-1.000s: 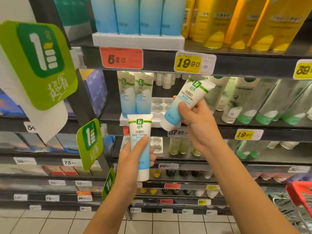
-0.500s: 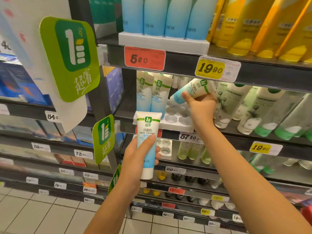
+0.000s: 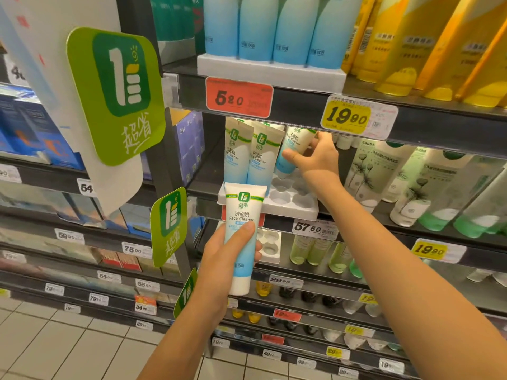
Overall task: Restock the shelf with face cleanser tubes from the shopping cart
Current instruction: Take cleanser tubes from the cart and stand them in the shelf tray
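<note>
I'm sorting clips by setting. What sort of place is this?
Probably a supermarket or drugstore toiletries aisle: tiered shelves fronted with price tags, rows of identical blue bottles, and face cleanser tubes standing in a white display tray.

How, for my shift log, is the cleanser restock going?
Done: two tubes stand in the white tray. In hand: the right hand holds a third tube tilted over it; the left hand grips a fourth tube. Left: both to seat; several sockets empty.
</note>
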A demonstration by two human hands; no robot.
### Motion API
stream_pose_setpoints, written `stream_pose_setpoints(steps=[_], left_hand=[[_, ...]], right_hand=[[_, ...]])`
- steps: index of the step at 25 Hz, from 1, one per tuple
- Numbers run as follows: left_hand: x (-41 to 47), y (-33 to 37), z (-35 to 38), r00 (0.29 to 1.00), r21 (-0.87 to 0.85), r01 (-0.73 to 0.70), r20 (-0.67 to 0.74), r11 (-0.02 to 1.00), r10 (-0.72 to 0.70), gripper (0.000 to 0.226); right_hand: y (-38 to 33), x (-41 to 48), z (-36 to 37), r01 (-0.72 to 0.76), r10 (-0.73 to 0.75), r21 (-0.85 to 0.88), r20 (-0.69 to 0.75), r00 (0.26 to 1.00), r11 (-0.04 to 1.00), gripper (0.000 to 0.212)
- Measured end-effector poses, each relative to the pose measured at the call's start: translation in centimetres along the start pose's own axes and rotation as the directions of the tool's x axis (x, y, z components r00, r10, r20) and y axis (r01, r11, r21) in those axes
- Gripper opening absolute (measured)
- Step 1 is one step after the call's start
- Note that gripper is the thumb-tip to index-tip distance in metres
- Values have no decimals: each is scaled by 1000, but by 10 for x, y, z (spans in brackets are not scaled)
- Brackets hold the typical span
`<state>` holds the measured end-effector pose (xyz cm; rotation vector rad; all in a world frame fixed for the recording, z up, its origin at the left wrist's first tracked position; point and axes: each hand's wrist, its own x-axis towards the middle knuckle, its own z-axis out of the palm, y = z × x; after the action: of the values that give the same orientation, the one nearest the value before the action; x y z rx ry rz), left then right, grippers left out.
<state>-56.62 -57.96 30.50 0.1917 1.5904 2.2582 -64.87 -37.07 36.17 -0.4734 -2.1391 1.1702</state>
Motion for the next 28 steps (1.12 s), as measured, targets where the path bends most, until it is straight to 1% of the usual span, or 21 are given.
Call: stream_pose_setpoints(steps=[5, 8, 12, 16, 19, 20, 22, 23, 24, 25, 26, 27, 28], left_hand=[[0, -2, 1, 1000, 4, -3, -15, 1000, 3, 40], [1, -4, 3, 1000, 0, -5, -13, 1000, 5, 37], [1, -5, 7, 1000, 3, -8, 7, 1000, 8, 40], [0, -6, 12, 999, -3, -17, 36, 1000, 17, 42], [-1, -6, 14, 999, 11, -29, 34, 1000, 29, 42], [-1, -6, 15, 999, 10, -30, 26, 999, 30, 42], [-1, -6, 15, 1000, -23, 4, -9, 1000, -4, 41], [0, -5, 15, 999, -47, 31, -29, 998, -33, 38], [1, -5, 15, 998, -61, 51, -43, 997, -53, 35], [2, -4, 16, 997, -54, 53, -53, 997, -56, 34], [3, -4, 18, 998, -27, 36, -57, 999, -37, 35], [4, -4, 20, 999, 12, -6, -53, 1000, 7, 35], [5, -5, 24, 997, 46, -69, -41, 997, 70, 33]], right_hand=[[1, 1, 6, 29, -27, -27, 78, 997, 999, 42], [3, 0, 8, 43, -41, -25, 89, 995, 999, 44], [5, 1, 6, 66, -58, -67, 108, 992, 996, 46], [4, 2, 8, 35, -26, -81, 114, 993, 996, 45], [-5, 0, 6, -23, 36, -82, 164, 986, 996, 45], [-8, -5, 1, -29, 44, -93, 167, 985, 995, 47], [-13, -25, -13, 35, -25, -94, 105, 994, 995, 46], [-14, -39, -22, 74, -70, -49, 73, 995, 996, 39], [-15, -55, -30, 83, -86, 42, 78, 993, 996, 29], [-15, -70, -38, 48, -72, 170, 139, 988, 984, 19], [-16, -87, -44, -29, -46, 297, 242, 969, 954, 14], [-18, -101, -48, -122, -31, 399, 356, 934, 909, 14], [-19, -112, -50, -195, -29, 454, 441, 897, 870, 18]])
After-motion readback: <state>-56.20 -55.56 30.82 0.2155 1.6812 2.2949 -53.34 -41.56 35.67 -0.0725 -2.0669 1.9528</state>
